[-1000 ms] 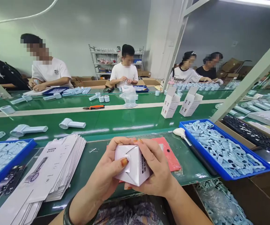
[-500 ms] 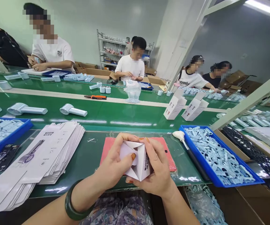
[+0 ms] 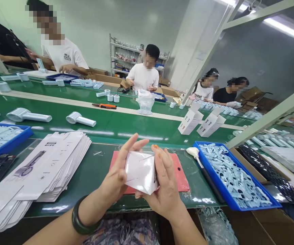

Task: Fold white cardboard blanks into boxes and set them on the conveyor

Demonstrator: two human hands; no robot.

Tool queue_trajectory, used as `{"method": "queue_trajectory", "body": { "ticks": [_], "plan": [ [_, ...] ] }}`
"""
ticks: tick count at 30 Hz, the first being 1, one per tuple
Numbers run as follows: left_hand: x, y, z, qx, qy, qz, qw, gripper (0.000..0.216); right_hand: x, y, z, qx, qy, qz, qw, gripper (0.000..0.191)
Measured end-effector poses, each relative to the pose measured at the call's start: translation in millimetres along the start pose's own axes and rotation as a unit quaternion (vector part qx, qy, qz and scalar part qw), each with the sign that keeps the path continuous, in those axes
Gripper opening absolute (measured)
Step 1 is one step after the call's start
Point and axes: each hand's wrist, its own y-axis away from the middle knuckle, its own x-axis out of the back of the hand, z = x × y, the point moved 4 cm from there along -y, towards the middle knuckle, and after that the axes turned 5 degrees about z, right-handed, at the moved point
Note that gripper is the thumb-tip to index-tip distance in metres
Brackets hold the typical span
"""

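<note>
A small white cardboard box [image 3: 140,172] is between my two hands above the bench edge, its folded end facing me, with two slits in the panel. My right hand [image 3: 166,183] wraps its right side, fingers along the top edge and thumb below. My left hand [image 3: 117,173] presses against the left side, with fingers stretched upward beyond the box and the thumb at its edge. A dark green bangle [image 3: 79,217] circles my left wrist. Beneath the box lies a red mat or pouch [image 3: 178,173], partly hidden by my hands.
Flattened printed cartons [image 3: 50,166] are stacked left. Blue trays of light-blue parts stand left [image 3: 24,131] and right [image 3: 238,177], with a white-tipped black tool [image 3: 205,170] beside the right tray. Two open white boxes [image 3: 190,120] and handheld fan bodies [image 3: 79,119] stand beyond. Several co-workers sit opposite.
The box's open end is now covered by its folded flap. My left thumb has withdrawn from inside the opening, and my left fingers have straightened upward.
</note>
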Motion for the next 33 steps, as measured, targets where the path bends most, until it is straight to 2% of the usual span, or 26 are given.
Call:
{"method": "queue_trajectory", "body": {
  "ticks": [2,3,4,6,8,10,12,13,15,17,19,21,23,24,26,29,31,33],
  "plan": [
    [6,1,-8,-0.014,-0.063,-0.008,0.998,0.101,1,-2,1,-0.014,0.005,-0.002,1.0,0.079],
    [11,0,-11,-0.025,-0.1,0.007,0.995,0.103,2,-2,2,-0.024,0.01,0.014,1.0,0.075],
    [17,-3,-13,-0.037,-0.133,0.038,0.99,0.1,4,0,2,-0.036,0.019,0.046,0.998,0.072],
    [30,-11,-13,-0.07,-0.147,0.14,0.977,0.088,4,9,2,-0.072,0.022,0.136,0.988,0.061],
    [39,-22,-14,-0.078,-0.073,0.233,0.967,0.08,-9,24,7,-0.152,-0.033,0.192,0.969,0.045],
    [41,-33,-21,-0.05,0.03,0.275,0.96,0.068,-34,36,18,-0.273,-0.154,0.182,0.932,0.044],
    [35,-40,-33,-0.01,0.091,0.277,0.956,0.059,-61,41,31,-0.384,-0.289,0.153,0.864,0.064],
    [31,-42,-41,0.01,0.101,0.272,0.957,0.056,-71,39,37,-0.417,-0.341,0.153,0.829,0.073],
    [22,-43,-55,0.038,0.099,0.259,0.96,0.057,-81,28,50,-0.441,-0.4,0.187,0.781,0.075],
    [17,-42,-68,0.067,0.086,0.244,0.964,0.063,-82,10,67,-0.44,-0.407,0.234,0.765,0.069],
    [18,-40,-78,0.108,0.074,0.248,0.96,0.068,-80,-10,93,-0.437,-0.379,0.26,0.773,0.071],
    [24,-37,-85,0.165,0.059,0.261,0.949,0.069,-73,-33,131,-0.439,-0.293,0.26,0.809,0.083],
    [30,-35,-89,0.208,0.042,0.262,0.941,0.071,-57,-54,174,-0.447,-0.134,0.245,0.85,0.091],
    [32,-33,-90,0.219,0.032,0.256,0.941,0.073,-49,-62,196,-0.457,-0.045,0.233,0.857,0.091],
    [33,-32,-92,0.214,0.019,0.244,0.946,0.073,-35,-72,237,-0.494,0.091,0.196,0.842,0.089],
    [28,-28,-97,0.195,0.017,0.226,0.954,0.071,-28,-69,280,-0.544,0.149,0.166,0.809,0.085],
    [22,-24,-98,0.189,0.011,0.195,0.962,0.07,-28,-60,294,-0.561,0.155,0.151,0.799,0.082],
    [23,-16,-87,0.167,-0.025,0.172,0.97,0.066,-29,-49,296,-0.566,0.164,0.129,0.798,0.081]
  ]
}}
